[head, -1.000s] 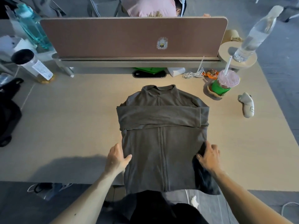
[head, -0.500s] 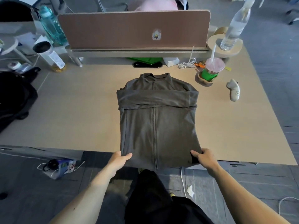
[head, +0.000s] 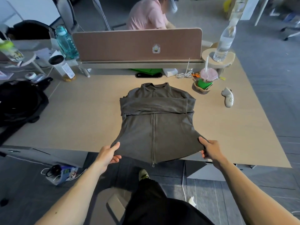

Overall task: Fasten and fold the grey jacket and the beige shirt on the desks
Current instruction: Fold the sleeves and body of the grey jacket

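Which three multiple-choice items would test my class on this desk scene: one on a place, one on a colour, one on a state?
1. Where does the drink cup stand, relative to the grey jacket?
A. On it. B. To its left. C. Beyond it, to the right.

2. What colour is the top of the person behind the divider?
A. Pink. B. Yellow. C. Black.

3. How is the jacket's bottom hem?
A. Lying flat, untouched. B. Gripped at both corners by the left hand and right hand. C. Folded up to the collar.

Key: 1 C, the cup sits on the desk past the jacket's right shoulder; 2 A, the top is plainly pink; 3 B, thumbs lie over the hem with fingers beneath.
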Available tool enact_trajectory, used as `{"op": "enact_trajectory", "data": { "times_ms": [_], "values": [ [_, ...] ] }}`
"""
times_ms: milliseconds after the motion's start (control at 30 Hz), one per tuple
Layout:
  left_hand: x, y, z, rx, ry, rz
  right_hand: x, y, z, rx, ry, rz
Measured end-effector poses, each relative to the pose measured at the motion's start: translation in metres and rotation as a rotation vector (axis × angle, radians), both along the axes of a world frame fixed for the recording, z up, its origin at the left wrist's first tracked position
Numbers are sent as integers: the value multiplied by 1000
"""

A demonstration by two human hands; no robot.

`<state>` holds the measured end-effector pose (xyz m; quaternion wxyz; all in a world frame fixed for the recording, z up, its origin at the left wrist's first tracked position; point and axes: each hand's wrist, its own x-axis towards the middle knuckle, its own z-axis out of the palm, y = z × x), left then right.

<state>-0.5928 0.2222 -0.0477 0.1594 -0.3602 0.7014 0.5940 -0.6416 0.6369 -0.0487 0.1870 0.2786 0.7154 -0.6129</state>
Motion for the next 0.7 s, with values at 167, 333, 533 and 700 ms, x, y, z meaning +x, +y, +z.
{"op": "enact_trajectory", "data": {
  "times_ms": [167, 333, 533, 700],
  "values": [
    [-30, -5, 25, 105, 109, 119, -36, -4, 32, -97, 74, -82],
    [-88, -5, 46, 198, 201, 149, -96, -18, 56, -233, 99, -155],
    [-174, -20, 53, 251, 196, 165, -171, -36, 71, -270, 80, -215],
    [-235, -29, 47, 198, 165, 130, -225, -46, 68, -231, 46, -337]
  ]
}}
